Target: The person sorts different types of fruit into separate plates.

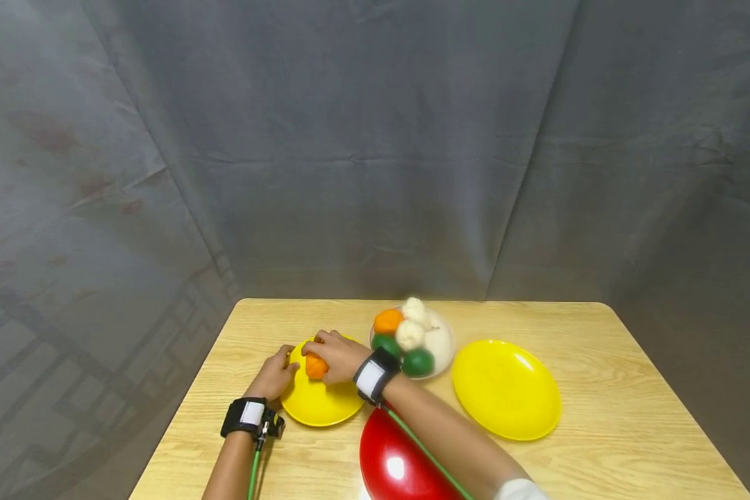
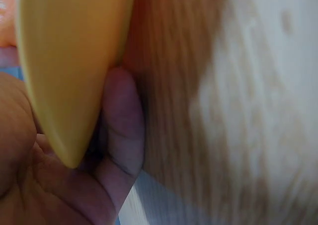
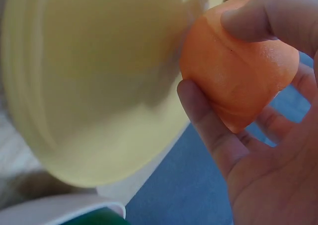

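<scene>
My left hand (image 1: 273,377) grips the left rim of a yellow plate (image 1: 315,413). In the left wrist view, fingers (image 2: 124,106) curl beneath the rim of this yellow plate (image 2: 74,61), close over the wooden table. Over the same plate, my right hand (image 1: 344,355) holds an orange bell pepper (image 1: 315,367). The right wrist view shows the lobed orange bell pepper (image 3: 233,71) between the thumb and fingers, with the plate (image 3: 99,86) beside it.
Behind, a white bowl (image 1: 440,342) holds another orange vegetable (image 1: 388,321), dark green ones (image 1: 418,362) and white knobbly ones (image 1: 410,335). A second yellow plate (image 1: 506,389) lies at the right. Below my right forearm is a red round dish (image 1: 390,451). Grey cloth (image 1: 375,173) hangs behind the wooden table (image 1: 631,417).
</scene>
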The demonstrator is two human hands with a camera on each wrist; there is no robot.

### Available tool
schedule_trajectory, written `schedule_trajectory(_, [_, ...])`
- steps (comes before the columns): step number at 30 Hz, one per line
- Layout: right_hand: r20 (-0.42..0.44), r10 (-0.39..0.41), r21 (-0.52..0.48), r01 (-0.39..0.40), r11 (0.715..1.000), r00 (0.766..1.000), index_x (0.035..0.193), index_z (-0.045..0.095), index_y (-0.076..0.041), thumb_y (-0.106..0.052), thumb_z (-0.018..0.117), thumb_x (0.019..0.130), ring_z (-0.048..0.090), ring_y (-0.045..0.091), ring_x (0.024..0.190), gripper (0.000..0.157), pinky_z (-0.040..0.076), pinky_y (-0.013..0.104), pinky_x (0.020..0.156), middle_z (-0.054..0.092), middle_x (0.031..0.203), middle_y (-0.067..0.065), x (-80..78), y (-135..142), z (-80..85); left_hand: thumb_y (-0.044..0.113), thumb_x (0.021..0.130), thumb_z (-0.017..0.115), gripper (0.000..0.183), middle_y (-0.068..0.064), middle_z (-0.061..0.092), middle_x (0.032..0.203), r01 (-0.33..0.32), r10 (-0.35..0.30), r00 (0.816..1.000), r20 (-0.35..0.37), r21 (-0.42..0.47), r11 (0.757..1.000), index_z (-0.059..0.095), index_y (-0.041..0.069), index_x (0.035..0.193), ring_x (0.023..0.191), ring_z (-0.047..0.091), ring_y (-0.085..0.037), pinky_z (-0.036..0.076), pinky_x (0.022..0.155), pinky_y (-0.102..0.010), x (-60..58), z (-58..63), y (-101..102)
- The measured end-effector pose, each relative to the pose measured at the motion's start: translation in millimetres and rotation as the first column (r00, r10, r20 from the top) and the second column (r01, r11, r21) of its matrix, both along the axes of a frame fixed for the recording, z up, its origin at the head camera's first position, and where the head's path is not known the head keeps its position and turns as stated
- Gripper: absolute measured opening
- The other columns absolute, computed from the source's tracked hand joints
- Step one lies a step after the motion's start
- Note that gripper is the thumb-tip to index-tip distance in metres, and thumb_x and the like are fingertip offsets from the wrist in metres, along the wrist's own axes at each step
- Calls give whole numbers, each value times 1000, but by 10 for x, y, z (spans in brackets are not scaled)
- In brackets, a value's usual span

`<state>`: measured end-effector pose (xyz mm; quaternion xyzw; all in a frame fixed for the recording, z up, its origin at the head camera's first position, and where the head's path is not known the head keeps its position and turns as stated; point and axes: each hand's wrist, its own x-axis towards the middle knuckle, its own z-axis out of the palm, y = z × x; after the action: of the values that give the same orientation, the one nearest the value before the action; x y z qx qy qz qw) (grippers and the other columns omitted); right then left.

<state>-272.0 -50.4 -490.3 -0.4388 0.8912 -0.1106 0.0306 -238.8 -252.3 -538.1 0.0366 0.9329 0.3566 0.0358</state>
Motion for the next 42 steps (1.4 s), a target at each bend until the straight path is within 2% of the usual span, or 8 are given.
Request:
schedule_trajectory(7, [-43, 5, 27, -4, 1000, 999, 136, 52, -30, -30, 78, 76, 46, 16, 100, 65, 47, 23, 85, 49, 120, 0, 34, -76, -24, 5, 98, 50, 40, -29, 55, 127, 0, 0, 1000, -12, -16, 1000, 42, -6, 135, 117, 52, -37, 41, 98, -56, -15, 24, 6])
schedule_trajectory(12, [-33, -2, 57, 4, 998, 999, 140, 48, -31, -28, 75, 78, 46, 19, 107, 68, 49, 26, 85, 47, 126, 1, 62, -107, -35, 4, 97, 51, 38, -27, 57, 125, 6, -7, 1000, -20, -17, 1000, 44, -7, 133, 113, 54, -35, 44, 95, -54, -20, 11, 1])
schedule_trajectory(20, [-32, -11, 60, 13, 998, 999, 145, 42, -32, -22, 74, 76, 45, 19, 110, 76, 51, 27, 80, 45, 130, 1, 77, -120, -64, 4, 97, 50, 40, -30, 54, 128, 0, -1, 1000, -25, -25, 1000, 42, -8, 135, 119, 50, -39, 40, 99, -57, -34, -13, 0])
schedule_trajectory(31, [-25, -4, 70, 6, 998, 1000, 148, 38, -33, -27, 72, 77, 46, 15, 107, 79, 50, 27, 76, 45, 132, -2, 91, -107, -84, 2, 95, 50, 41, -31, 55, 126, 17, -19, 998, -57, -33, 999, 42, -10, 134, 118, 50, -41, 41, 97, -58, -13, -38, 13])
schedule_trajectory(38, [-4, -14, 19, 14, 1000, 1000, 152, 30, -30, -38, 69, 79, 45, 19, 120, 84, 50, 37, 88, 40, 145, -1, 58, 70, 99, 1, 95, 50, 40, -30, 56, 126, 13, -13, 999, -51, -7, 1000, 43, -10, 133, 117, 52, -40, 40, 98, -58, 7, -33, 11])
schedule_trajectory(42, [-2, -72, 5, 72, 997, 997, 153, 28, -29, -38, 67, 82, 42, 21, 126, 81, 45, 42, 97, 38, 148, 1, -55, 283, 232, 2, 96, 49, 40, -30, 55, 127, 4, -5, 999, -40, -9, 1000, 43, -10, 134, 118, 51, -39, 40, 99, -58, 8, -30, 2])
